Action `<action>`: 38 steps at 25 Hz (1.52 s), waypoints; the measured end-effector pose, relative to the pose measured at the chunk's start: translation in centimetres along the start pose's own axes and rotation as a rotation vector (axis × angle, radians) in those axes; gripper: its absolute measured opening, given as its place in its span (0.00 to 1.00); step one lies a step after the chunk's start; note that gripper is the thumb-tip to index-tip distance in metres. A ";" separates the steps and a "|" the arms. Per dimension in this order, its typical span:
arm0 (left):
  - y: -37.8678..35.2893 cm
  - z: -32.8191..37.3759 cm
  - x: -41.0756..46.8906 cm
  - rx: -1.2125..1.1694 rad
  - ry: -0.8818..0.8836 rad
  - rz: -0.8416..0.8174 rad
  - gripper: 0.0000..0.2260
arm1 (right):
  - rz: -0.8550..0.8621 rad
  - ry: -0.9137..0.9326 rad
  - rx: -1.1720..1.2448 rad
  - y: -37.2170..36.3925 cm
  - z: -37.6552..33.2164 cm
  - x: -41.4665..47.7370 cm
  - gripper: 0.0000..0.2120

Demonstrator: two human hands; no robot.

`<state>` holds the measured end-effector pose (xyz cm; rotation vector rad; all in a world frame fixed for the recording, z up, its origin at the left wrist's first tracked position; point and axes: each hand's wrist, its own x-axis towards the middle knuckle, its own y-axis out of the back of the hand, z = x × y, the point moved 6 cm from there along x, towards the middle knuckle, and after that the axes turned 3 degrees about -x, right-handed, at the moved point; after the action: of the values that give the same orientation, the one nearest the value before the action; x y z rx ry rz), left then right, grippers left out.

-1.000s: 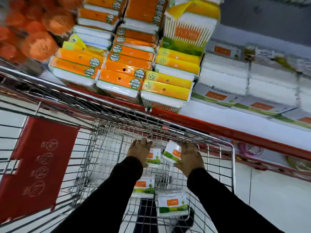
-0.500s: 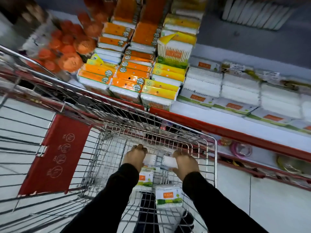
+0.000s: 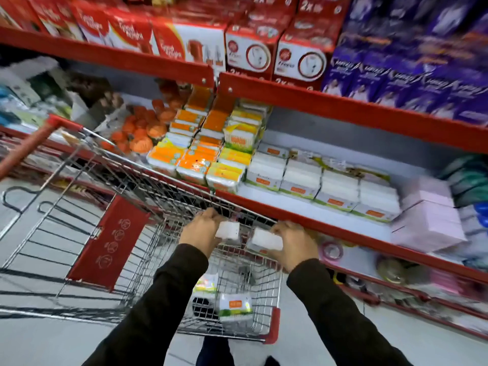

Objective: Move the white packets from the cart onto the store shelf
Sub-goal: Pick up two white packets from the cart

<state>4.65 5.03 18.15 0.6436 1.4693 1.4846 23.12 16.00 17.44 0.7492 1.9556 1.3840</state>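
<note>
My left hand (image 3: 200, 231) grips one white packet (image 3: 227, 230) and my right hand (image 3: 295, 243) grips a second white packet (image 3: 266, 239). Both packets are lifted above the wire cart (image 3: 148, 241), just below the red front edge of the store shelf (image 3: 303, 217). Two more white packets with orange and green labels lie on the cart's floor, one (image 3: 235, 307) near the front and one (image 3: 207, 285) partly behind my left sleeve. On the shelf, several matching white packets (image 3: 303, 178) stand in a row.
Orange and yellow packs (image 3: 200, 154) are stacked left of the white row; pink packs (image 3: 427, 223) lie to its right. A bare strip of shelf (image 3: 330, 215) runs in front of the white packets. Red boxes (image 3: 250, 54) fill the shelf above. The cart's red flap (image 3: 111, 241) hangs at left.
Both hands have risen out of the cart basket, each with a white packet, toward the shelf edge. The camera has tilted up, bringing the upper shelf into view.
</note>
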 end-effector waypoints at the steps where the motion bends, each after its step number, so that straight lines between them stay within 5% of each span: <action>1: 1.6 1.2 0.3 -0.014 -0.025 0.050 0.23 | 0.069 -0.001 -0.011 2.2 0.6 -0.1 0.21; 7: 7.3 8.6 6.1 0.032 -0.179 0.188 0.23 | 0.203 -0.098 -0.055 9.3 4.7 3.1 0.23; 20: 3.0 9.9 14.5 0.110 -0.171 0.083 0.18 | 0.080 -0.143 -0.222 4.5 6.1 10.0 0.21; 32: 1.6 8.8 11.4 -0.003 -0.283 0.189 0.27 | 0.205 -0.040 -0.037 3.3 3.9 7.1 0.24; 38: -3.9 4.1 5.1 -0.081 -0.160 0.127 0.27 | -0.001 0.058 0.025 -3.3 -0.2 3.0 0.24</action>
<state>6.91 10.92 13.78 0.7997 1.2598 1.5437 20.69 17.16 13.89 0.7266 2.0208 1.3973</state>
